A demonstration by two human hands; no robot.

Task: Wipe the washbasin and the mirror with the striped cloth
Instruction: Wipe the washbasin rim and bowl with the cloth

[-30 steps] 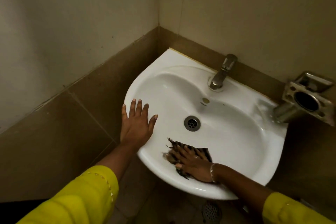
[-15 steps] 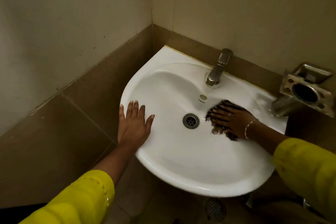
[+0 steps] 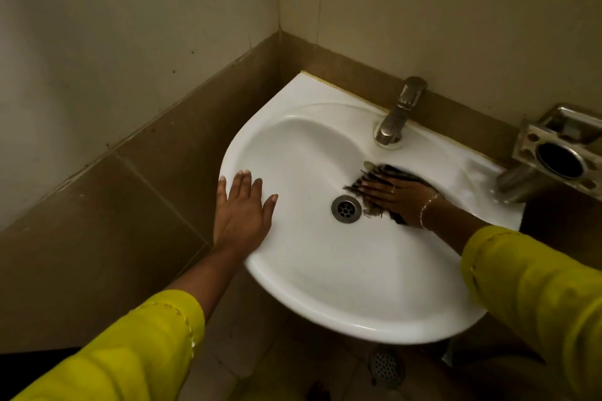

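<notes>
The right hand (image 3: 395, 198) presses the dark striped, frayed cloth (image 3: 378, 171) flat, fingers straight, against the glossy white ceramic washbasin (image 3: 358, 303), just right of the round steel drain (image 3: 346, 209). The left hand (image 3: 242, 205) rests flat on the left rim. Loose threads could snag in the drain grate, and the unpinched cloth may slip on the slick glaze.

Dim, yellowish, with soft glare on the washbasin (image 3: 325, 303) rim; motion blur over the striped cloth (image 3: 387, 171) (perhaps light from above); bent wide-angle edges.
</notes>
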